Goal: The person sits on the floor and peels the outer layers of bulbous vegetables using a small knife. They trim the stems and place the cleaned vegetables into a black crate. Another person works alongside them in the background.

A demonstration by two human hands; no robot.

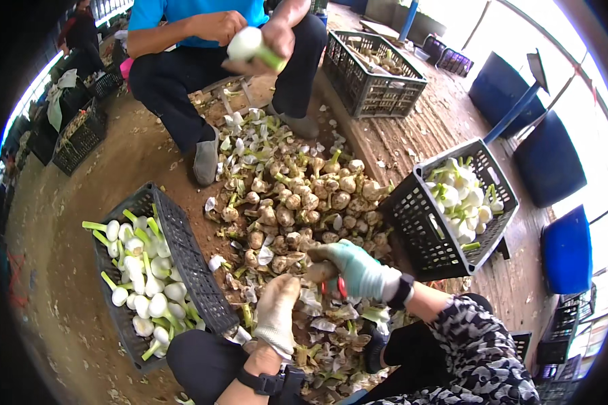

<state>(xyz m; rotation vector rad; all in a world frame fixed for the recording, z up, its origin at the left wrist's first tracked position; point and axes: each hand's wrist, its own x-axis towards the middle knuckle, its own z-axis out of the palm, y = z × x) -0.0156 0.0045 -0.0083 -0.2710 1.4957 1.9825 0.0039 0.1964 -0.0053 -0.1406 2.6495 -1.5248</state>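
My left hand (274,314), in a whitish glove, is low over the heap with its fingers bent; whether it holds anything is hidden. My right hand (357,271), in a soiled teal glove, is closed around a small tool with red handles (341,287); its blade is not visible. The two hands are close together with a small gap between them. Just beyond them lies a heap of unpeeled, soil-covered garlic bulbs (309,200) with cut stems. Loose garlic skins (329,324) cover the ground below my hands.
A black crate (197,263) of peeled white garlic stands at left, another black crate (410,228) at right. Opposite, a seated person in a blue shirt holds a peeled bulb (245,44). Another crate (362,93) stands behind; blue barrels (567,250) line the right side.
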